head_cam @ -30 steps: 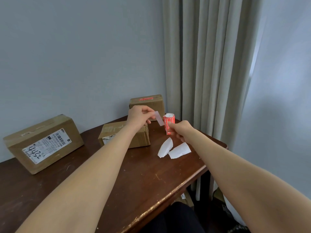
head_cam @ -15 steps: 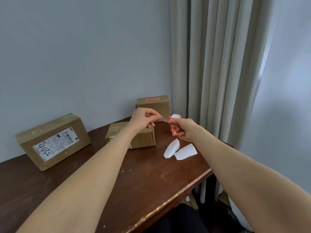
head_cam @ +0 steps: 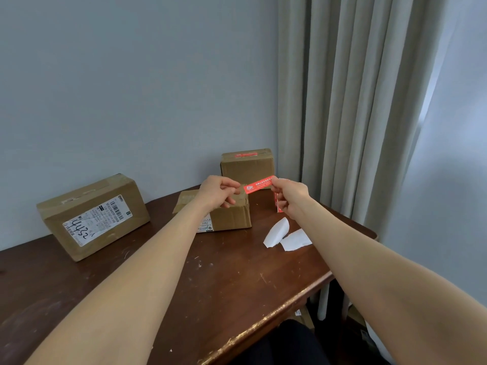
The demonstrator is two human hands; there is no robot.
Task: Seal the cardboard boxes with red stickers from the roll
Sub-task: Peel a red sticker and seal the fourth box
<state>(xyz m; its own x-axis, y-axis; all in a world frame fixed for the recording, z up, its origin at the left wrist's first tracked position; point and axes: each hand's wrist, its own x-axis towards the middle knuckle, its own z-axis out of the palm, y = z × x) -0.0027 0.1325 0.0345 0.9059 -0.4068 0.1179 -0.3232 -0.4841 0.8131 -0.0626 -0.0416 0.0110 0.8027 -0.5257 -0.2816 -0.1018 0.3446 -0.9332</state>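
The tabletop (head_cam: 237, 285) is dark glossy wood, scratched, chipped along its front edge. The box (head_cam: 87, 201) at its left edge is matt brown cardboard; the curtain (head_cam: 355, 101), matt cloth.

The near half of the counter (head_cam: 224, 299) is open wood, a wide lane between the two forearms running up to the middle box (head_cam: 226, 217), which blocks its far end. The large box (head_cam: 92, 214) stands well to the left by the wall (head_cam: 131, 88), with bare wood between the two. The back box (head_cam: 247, 164) fills the corner, with the curtain (head_cam: 342, 101) just beside it. Two paper slips (head_cam: 279, 233) lie right of the middle box (flat against the wood). Above that box's far right corner, the left hand (head_cam: 218, 192) and right hand (head_cam: 290, 196) span the air with a red sticker (head_cam: 258, 185), a grip on each end.
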